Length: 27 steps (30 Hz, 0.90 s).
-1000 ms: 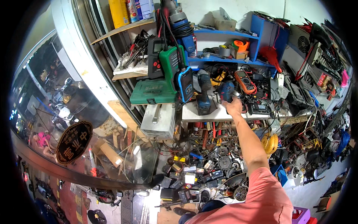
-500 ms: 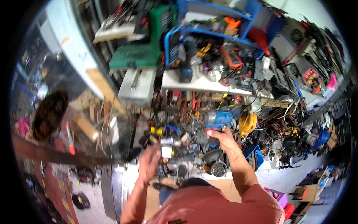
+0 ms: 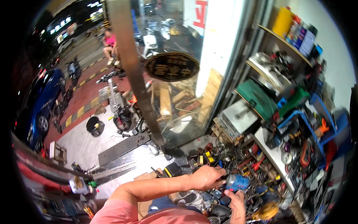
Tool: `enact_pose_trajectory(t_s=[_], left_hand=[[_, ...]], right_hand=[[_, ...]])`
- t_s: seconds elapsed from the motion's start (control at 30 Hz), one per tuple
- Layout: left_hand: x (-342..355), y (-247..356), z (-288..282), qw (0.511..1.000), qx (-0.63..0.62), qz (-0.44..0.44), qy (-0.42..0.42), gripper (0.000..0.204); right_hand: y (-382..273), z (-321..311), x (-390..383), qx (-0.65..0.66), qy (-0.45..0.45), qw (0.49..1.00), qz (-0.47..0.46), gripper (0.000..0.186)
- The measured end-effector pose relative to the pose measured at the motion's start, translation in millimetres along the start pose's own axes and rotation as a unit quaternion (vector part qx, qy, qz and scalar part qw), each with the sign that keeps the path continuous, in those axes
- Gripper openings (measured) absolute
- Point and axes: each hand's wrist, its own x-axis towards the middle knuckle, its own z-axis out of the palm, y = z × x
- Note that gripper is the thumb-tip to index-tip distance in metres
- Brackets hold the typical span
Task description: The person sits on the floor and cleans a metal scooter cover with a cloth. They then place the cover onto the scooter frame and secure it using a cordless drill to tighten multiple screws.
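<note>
Blue power tool [image 3: 238, 182]: in the right hand [image 3: 236, 201], above piled parts [image 3: 244, 158]
Right grip: closed around its handle
Left hand [image 3: 209, 177]: at its nose, cannot tell whether gripping
Beyond: green case [image 3: 256, 99], grey metal box [image 3: 238, 116]

Your left forearm [image 3: 156, 188] extends rightward across your front from a bent elbow, with the pink sleeve [image 3: 119, 213] at the lower edge. Your left hand [image 3: 208, 177] shows its back, the fingers pointing right and lightly bent. Your right hand [image 3: 236, 203] is near it, slightly lower and farther right, its thumb pointing up and leftward, its other fingers partly hidden. Only a short stretch of your right forearm [image 3: 238, 218] shows.
</note>
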Motion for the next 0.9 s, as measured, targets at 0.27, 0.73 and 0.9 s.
enact_pose_trajectory(t_s=[0.27, 0.73, 0.9], left_hand=[[-41, -16, -34, 0.998, -0.03, -0.045, -0.016, 0.026], [-55, -28, -53, 0.99, -0.133, -0.043, -0.035, 0.025], [-40, -32, -41, 0.98, -0.184, -0.064, -0.047, 0.025]], right_hand=[[-2, 38, 15, -0.048, -0.061, 0.997, -0.012, 0.063], [0, 47, 20, -0.053, -0.107, 0.993, 0.015, 0.043], [0, 37, 12, -0.027, -0.1, 0.994, 0.022, 0.044]])
